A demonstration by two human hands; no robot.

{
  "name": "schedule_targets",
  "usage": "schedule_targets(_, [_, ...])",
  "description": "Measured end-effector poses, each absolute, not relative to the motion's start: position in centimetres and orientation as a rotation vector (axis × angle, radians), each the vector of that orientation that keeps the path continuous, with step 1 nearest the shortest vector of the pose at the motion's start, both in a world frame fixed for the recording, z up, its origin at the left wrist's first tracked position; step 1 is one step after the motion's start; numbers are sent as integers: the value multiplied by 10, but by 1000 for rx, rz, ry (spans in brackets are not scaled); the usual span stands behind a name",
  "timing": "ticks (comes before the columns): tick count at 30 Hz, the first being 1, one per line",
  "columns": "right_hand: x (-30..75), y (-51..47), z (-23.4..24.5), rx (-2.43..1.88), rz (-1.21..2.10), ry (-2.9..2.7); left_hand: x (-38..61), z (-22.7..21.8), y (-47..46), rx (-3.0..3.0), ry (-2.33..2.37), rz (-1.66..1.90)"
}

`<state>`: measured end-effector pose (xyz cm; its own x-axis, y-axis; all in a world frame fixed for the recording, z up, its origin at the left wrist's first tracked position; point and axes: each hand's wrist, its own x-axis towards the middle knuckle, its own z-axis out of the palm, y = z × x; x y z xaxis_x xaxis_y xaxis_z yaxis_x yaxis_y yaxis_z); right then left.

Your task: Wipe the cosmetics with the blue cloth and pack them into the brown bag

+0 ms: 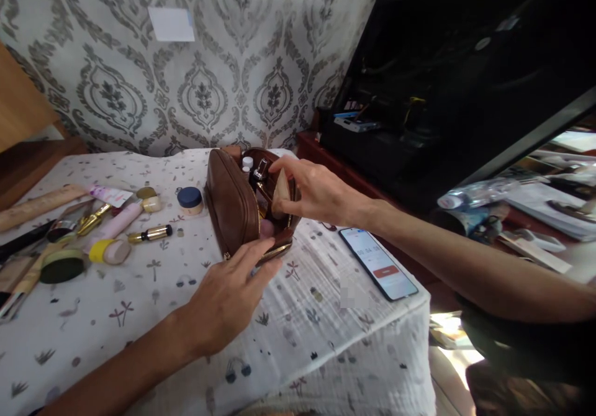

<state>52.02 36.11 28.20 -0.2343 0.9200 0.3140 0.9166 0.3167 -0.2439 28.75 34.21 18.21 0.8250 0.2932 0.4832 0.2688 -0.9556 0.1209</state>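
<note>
A brown zippered cosmetic bag (233, 202) stands unzipped on the cloth, with small bottles (248, 162) and other items inside. My left hand (228, 298) holds the bag's near edge beside the zipper, fingers fairly straight. Over the opening, my right hand (311, 189) pinches a flat beige item (281, 194) between thumb and fingers. Its lower end is down in the bag, and its exact kind does not show. Left of the bag sits a jar with a dark blue lid (189, 200).
Several cosmetics lie at the left, among them a gold-and-black tube (151, 233), a yellow-banded bottle (109, 251) and a dark green-lidded jar (63, 266). A phone (379, 264) lies near the table's right edge. A large black screen (456, 87) stands behind my right arm.
</note>
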Motion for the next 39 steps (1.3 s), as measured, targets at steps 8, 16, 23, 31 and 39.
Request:
schedule_targets(8, [523, 359, 283, -1755, -177, -2601, 286, 180, 344, 3023, 416, 809])
schedule_targets(16, [523, 359, 285, -1733, -150, -2623, 287, 182, 345, 3058, 373, 899])
schedule_targets(23, [518, 361, 290, -1795, -164, -2605, 286, 183, 345, 3096, 385, 831])
schedule_targets(31, [516, 361, 304, -1796, -289, -2697, 284, 186, 343, 3112, 406, 718])
schedule_targets(39, [532, 371, 299, -1681, -175, -2763, 312, 227, 355, 3230, 465, 665])
